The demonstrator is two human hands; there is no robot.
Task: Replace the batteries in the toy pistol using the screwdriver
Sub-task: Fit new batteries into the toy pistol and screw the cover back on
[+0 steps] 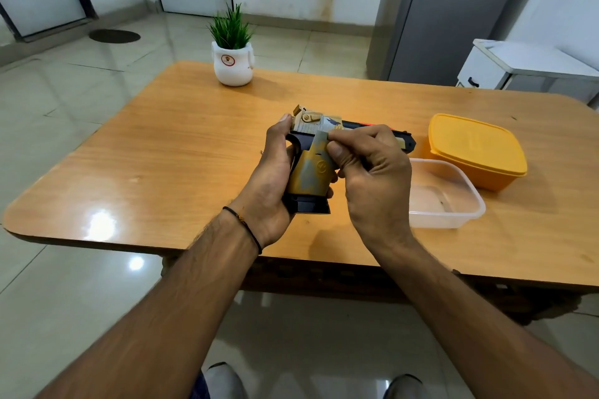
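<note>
A toy pistol (312, 172) with a gold-and-grey grip, tan slide and black barrel is held above the wooden table (168, 155), barrel pointing right. My left hand (270, 185) grips it from the back of the handle, thumb up on the rear of the slide. My right hand (369, 168) pinches a small grey panel (321, 138) at the top of the grip between thumb and fingers. No screwdriver or batteries show in this view.
A clear plastic container (466, 201) stands just right of my right hand, with a yellow lidded box (476, 149) behind it. A white pot with a green plant (232, 58) sits at the far table edge. A white cabinet (518, 65) stands at the back right.
</note>
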